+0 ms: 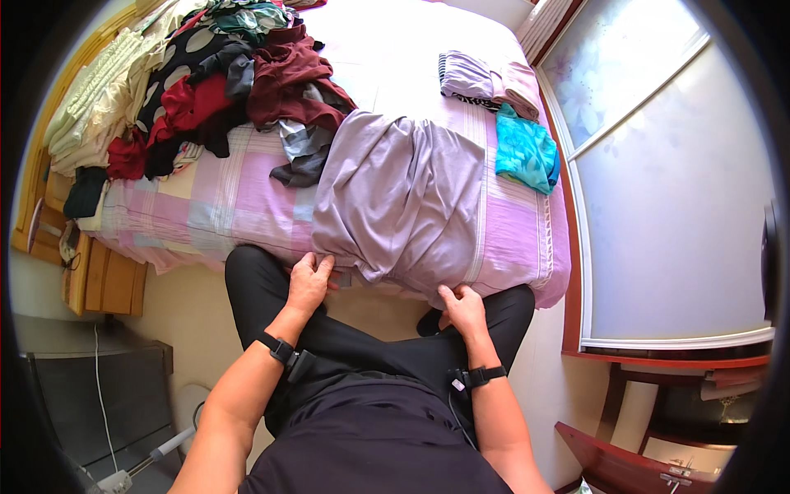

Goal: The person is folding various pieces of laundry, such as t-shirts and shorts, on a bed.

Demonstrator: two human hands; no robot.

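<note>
A greyish-lilac cloth garment [401, 197] lies spread and wrinkled on the bed, its near edge reaching the mattress side. My left hand [310, 283] pinches its near left corner between thumb and fingers. At the near right corner, my right hand [463, 309] grips the same edge, the fingers partly hidden below it. Both forearms wear black wrist straps. Beyond the garment to the right sit a folded turquoise patterned garment [526, 150], a folded pale lilac garment [467, 74] and a folded pink garment [516, 89].
A loose heap of clothes, including a maroon garment [290, 80] and a red one [191, 105], covers the bed's left part. The checked bedspread [247, 204] hangs over the near side. A sliding-door wardrobe [673, 247] stands right, a wooden nightstand [111, 275] left.
</note>
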